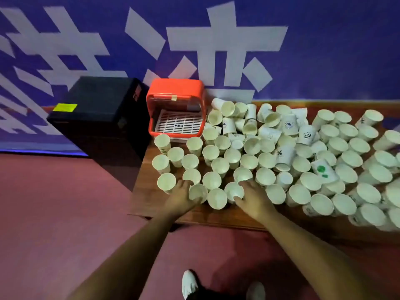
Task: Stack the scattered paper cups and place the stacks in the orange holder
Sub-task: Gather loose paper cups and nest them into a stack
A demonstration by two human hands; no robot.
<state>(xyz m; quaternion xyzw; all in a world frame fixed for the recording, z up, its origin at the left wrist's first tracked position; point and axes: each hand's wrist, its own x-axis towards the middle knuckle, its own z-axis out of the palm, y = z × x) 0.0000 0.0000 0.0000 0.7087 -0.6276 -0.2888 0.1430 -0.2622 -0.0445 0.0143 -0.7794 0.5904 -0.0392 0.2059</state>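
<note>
Stacking is only beginning: the paper cups (232,156) cover the wooden surface (145,187) singly, most of them upright and some tipped in a heap toward the back, and no stack shows anywhere. The left hand (180,197) curls round a front-row cup (198,192), fingers on its far side and thumb on the near side. The right hand (254,197) wraps a neighbouring cup (233,190) the same way, and 1 loose cup stands between the 2. The next move, I judge, calls for lifting 1 cup clear and nesting it straight into the other without toppling the crowded cups around them. The orange holder (175,93) stands at the far left of the cups, open toward the person. Its white slotted tray (179,124) holds no cups. A black box (101,109) sits just left of it
</note>
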